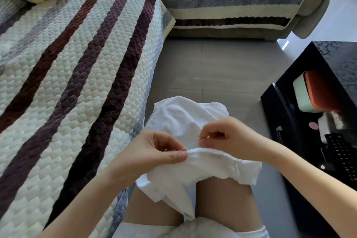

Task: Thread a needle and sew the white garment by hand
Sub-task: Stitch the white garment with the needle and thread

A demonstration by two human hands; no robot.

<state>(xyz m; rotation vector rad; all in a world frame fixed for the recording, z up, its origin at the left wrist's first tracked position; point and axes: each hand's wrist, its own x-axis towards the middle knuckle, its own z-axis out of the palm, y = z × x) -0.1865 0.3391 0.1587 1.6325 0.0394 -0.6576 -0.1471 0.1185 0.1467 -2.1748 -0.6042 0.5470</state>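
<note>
Both hands work over the lap, where the white garment (212,168) lies. Step in hand, by judgement: stitching the folded seam. The left hand (154,152) pinches the fold. The right hand (228,137) has its fingers (205,142) pinched just above the fold, apparently on the needle. Next move calls for a steady pull to tauten the thread (192,144). The needle is too fine to make out, and the thread shows only faintly.
</note>
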